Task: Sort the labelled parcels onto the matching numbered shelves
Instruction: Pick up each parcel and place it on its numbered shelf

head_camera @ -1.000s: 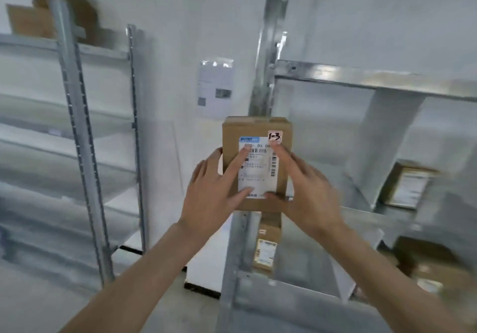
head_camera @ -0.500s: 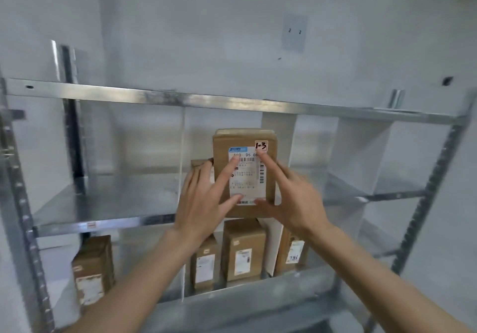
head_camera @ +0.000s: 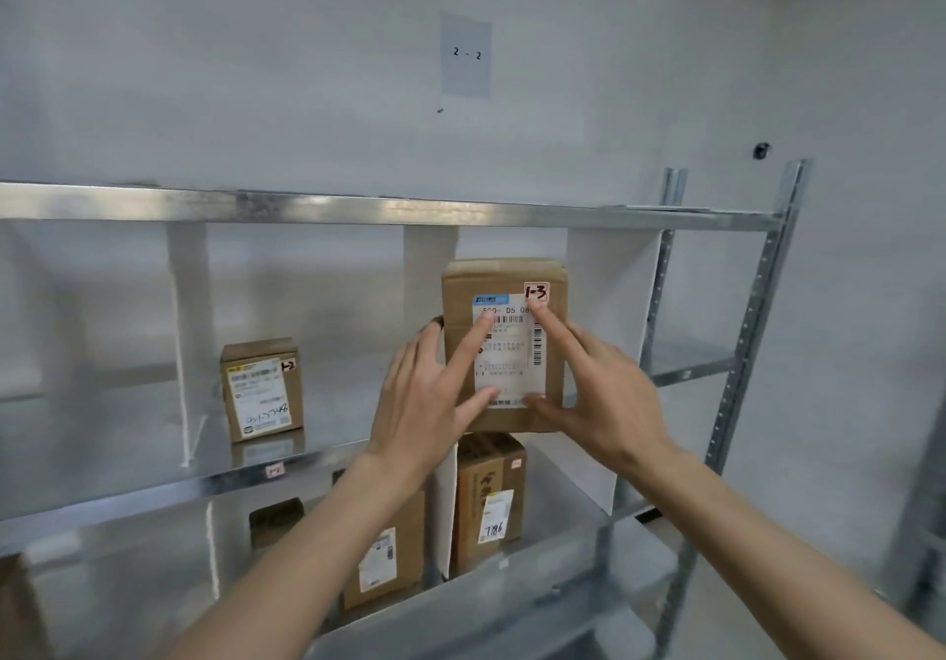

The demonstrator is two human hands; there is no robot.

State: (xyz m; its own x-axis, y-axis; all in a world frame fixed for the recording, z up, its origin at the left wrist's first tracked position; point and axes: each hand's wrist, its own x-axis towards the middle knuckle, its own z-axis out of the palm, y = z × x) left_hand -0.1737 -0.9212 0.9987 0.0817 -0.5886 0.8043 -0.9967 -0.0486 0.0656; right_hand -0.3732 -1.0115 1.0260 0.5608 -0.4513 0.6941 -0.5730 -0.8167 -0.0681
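**Parcel 1-3 held up at the shelves**

While both hands clasp it, the left hand (head_camera: 427, 393) and right hand (head_camera: 604, 393) pinch the parcel (head_camera: 504, 344) by its side edges, forefingers spread across the label, in front of the middle shelf (head_camera: 153, 493). It looks light and stiff; the rigid cardboard sides seem the safest hold

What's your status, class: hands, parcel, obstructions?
Left hand and right hand both grip the 1-3 parcel, raised before the shelf. Nothing blocks it.
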